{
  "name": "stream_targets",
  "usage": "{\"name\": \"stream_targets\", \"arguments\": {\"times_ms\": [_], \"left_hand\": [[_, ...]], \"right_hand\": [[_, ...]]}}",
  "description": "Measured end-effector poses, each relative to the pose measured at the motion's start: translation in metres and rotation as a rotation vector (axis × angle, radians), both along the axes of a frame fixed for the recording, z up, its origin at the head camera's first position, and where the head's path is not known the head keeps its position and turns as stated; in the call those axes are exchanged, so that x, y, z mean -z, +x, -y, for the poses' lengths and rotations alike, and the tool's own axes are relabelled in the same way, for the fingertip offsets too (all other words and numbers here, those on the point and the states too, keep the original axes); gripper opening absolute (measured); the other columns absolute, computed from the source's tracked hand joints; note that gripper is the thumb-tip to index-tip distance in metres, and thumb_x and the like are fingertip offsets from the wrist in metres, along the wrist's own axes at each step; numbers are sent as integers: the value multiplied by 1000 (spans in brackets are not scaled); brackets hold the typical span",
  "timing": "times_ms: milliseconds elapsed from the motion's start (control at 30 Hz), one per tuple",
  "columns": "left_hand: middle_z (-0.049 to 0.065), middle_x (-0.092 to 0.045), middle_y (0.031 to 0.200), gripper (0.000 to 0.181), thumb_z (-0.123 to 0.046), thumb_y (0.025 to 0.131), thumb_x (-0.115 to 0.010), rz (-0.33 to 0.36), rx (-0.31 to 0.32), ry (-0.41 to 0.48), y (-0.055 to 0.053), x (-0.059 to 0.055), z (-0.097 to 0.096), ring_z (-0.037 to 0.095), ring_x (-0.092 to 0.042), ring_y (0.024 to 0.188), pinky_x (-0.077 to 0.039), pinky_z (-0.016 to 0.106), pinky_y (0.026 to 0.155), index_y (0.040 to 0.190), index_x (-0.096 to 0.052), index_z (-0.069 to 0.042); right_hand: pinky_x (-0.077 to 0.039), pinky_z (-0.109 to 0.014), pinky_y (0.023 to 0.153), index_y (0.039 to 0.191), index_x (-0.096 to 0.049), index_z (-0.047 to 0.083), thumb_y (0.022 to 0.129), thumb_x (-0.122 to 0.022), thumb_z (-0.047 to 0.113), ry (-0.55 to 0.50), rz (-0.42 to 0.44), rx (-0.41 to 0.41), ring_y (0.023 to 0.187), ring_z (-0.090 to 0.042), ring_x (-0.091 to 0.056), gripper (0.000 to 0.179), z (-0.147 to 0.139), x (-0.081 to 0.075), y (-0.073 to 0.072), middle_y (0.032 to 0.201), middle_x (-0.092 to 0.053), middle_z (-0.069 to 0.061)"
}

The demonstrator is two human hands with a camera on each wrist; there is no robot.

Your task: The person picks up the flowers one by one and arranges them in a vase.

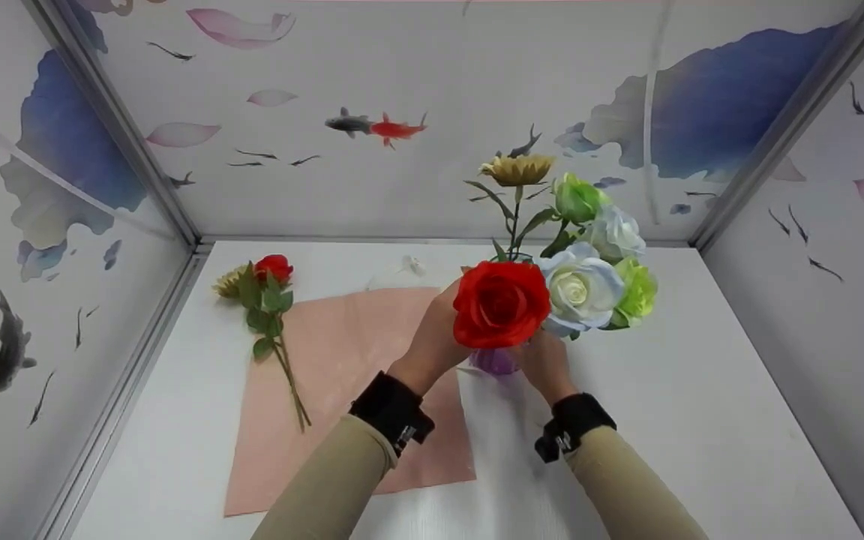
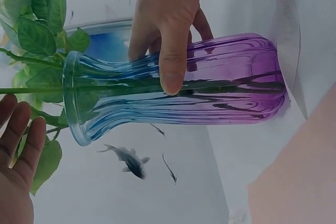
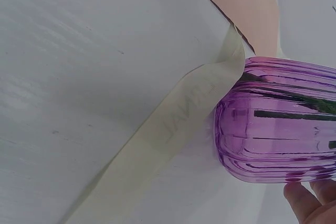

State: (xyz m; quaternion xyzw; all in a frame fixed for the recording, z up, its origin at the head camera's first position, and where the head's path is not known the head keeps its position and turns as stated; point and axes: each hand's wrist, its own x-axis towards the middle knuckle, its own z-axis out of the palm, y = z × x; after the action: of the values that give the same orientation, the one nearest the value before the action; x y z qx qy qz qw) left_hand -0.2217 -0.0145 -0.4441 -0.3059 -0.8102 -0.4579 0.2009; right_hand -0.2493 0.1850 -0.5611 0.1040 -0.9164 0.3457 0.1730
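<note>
A ribbed glass vase [image 2: 236, 103], blue at the neck and purple at the base, stands upright on the table with several artificial flower stems inside. My right hand [image 1: 548, 364] grips its side, thumb in front, as the left wrist view shows. At the vase mouth, fingers of my left hand [image 1: 436, 334] lie beside a green stem [image 2: 37, 91]; the thumb is out of view there, so a pinch cannot be confirmed. A large red rose [image 1: 503, 304] leans toward me above the hands. Blue-white roses [image 1: 578, 289], green blooms [image 1: 636, 292] and a yellowish flower [image 1: 518, 170] rise around it.
Pink wrapping paper [image 1: 349, 420] lies left of the vase. On its upper left corner rest another red rose [image 1: 274, 268] and a yellowish flower [image 1: 231, 283]. A cream lettered ribbon [image 3: 157, 145] runs along the table to the vase base. Printed panels surround the white table [image 1: 702, 420].
</note>
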Motion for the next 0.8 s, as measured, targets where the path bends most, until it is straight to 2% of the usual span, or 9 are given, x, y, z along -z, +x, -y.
{"name": "stream_targets", "arguments": {"times_ms": [100, 200, 300, 367, 433, 600, 800], "left_hand": [[13, -68, 123, 43, -10, 94, -73, 46, -14, 10, -1, 1, -1, 23, -66, 112, -53, 31, 100, 134, -59, -1], [10, -69, 121, 40, -8, 95, -71, 149, -29, 27, 0, 2, -2, 21, -66, 107, -54, 32, 98, 132, -59, -4], [9, -68, 123, 40, -6, 96, -68, 236, -49, 31, -1, 4, -3, 20, -64, 108, -53, 32, 100, 133, -57, -6], [8, -67, 126, 43, -6, 96, -69, 265, -60, 40, -3, 5, -4, 19, -64, 113, -52, 32, 102, 136, -55, -7], [8, -64, 132, 50, -9, 95, -72, 263, -76, 38, -5, 5, -6, 20, -62, 120, -51, 33, 103, 140, -52, -8], [12, -61, 130, 56, -12, 94, -74, 219, -123, 7, -9, 6, -12, 21, -62, 120, -52, 32, 102, 142, -48, -5], [10, -59, 134, 57, -12, 95, -73, 196, -135, -21, -15, 12, -15, 19, -57, 126, -48, 31, 107, 145, -47, -8]], "right_hand": [[-56, -56, 77, 117, -60, -6, 89, -78, 18, -42, 29, 15, 90, -42, -70, 41, 1, 0, -1, 99, -71, -27], [-55, -57, 86, 128, -53, -8, 87, -78, 15, -75, 32, 23, 103, -47, -68, 53, 1, -1, 0, 113, -67, -33], [-53, -57, 95, 135, -47, -8, 87, -78, 11, -111, 39, 3, 113, -48, -64, 60, 1, 0, 1, 124, -63, -33], [-50, -56, 102, 141, -42, -5, 87, -79, 11, -134, 62, -16, 121, -46, -61, 67, 0, -1, 1, 131, -60, -32], [-47, -55, 105, 144, -39, -3, 88, -80, 13, -146, 84, -29, 125, -44, -59, 72, 0, -1, 1, 135, -58, -30], [-42, -55, 111, 148, -37, -1, 87, -81, 12, -165, 109, -37, 132, -42, -54, 77, -1, -2, 0, 141, -54, -29], [-37, -53, 115, 153, -31, 4, 87, -81, 11, -185, 125, -52, 138, -40, -48, 84, -1, -3, -2, 148, -49, -26]]}}
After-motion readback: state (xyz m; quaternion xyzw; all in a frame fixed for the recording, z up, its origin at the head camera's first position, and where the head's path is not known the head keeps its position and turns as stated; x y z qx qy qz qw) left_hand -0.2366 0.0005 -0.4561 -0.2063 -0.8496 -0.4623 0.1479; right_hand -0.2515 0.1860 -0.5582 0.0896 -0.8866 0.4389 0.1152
